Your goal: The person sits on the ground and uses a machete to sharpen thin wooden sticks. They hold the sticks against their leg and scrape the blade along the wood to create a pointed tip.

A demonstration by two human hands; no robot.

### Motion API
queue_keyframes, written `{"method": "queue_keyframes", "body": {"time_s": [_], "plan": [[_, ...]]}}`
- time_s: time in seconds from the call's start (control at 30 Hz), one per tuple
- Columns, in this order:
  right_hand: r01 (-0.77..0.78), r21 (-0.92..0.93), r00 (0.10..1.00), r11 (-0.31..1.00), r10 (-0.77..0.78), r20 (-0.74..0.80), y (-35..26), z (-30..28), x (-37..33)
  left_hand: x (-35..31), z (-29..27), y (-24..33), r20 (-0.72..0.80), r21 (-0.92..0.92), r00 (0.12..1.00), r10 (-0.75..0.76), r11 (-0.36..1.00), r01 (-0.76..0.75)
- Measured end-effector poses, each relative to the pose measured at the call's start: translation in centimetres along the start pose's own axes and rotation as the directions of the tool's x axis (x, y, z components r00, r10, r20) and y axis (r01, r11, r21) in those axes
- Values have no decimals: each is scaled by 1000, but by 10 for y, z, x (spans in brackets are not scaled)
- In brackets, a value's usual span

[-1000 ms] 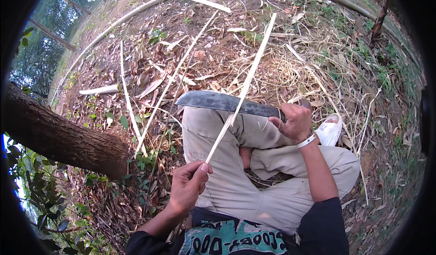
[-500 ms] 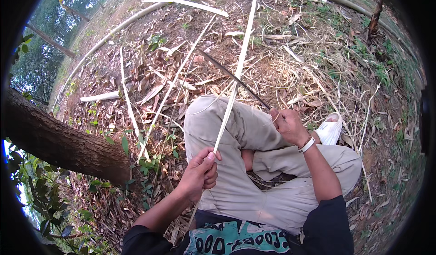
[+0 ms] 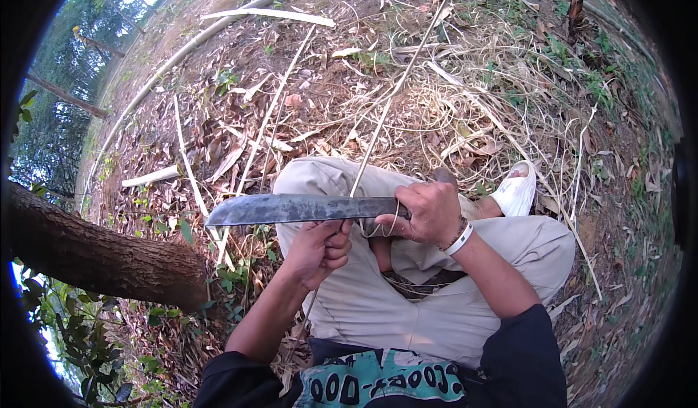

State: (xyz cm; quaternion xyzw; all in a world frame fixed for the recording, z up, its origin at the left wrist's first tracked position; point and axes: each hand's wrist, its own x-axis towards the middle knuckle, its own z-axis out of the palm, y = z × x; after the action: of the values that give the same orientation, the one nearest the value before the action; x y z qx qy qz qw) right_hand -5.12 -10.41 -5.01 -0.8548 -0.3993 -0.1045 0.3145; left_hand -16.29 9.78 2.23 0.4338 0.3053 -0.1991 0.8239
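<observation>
Currently your right hand (image 3: 429,215) is clamped on the machete (image 3: 291,209), crossing the pale strip (image 3: 372,148) gripped in your left hand (image 3: 318,257) over your left knee (image 3: 309,177); shavings (image 3: 429,132) lie ahead, this strip looks unfinished.

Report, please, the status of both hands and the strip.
Right hand gripping machete. Left hand closed on thin pale strip, grip partly hidden. Obstructing view: machete across strip's near part.
</observation>
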Motion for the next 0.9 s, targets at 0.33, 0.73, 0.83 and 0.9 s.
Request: {"method": "queue_keyframes", "body": {"time_s": [0.33, 0.73, 0.83, 0.9], "plan": [[-125, -227, 986, 966, 96, -135, 86, -27, 13, -50, -12, -4, 39, 63, 999, 23, 998, -26], [-458, 530, 881, 713, 445, 162, 51, -50, 22, 1, -11, 40, 82, 580, 873, 481, 689, -435], [-518, 517, 850, 682, 478, 222, 51, -61, 23, 12, -7, 61, 100, 738, 822, 560, 512, -438], [-441, 380, 896, 814, 423, 134, 57, -57, 14, 20, -6, 59, 179, 854, 702, 690, 245, -459]]}}
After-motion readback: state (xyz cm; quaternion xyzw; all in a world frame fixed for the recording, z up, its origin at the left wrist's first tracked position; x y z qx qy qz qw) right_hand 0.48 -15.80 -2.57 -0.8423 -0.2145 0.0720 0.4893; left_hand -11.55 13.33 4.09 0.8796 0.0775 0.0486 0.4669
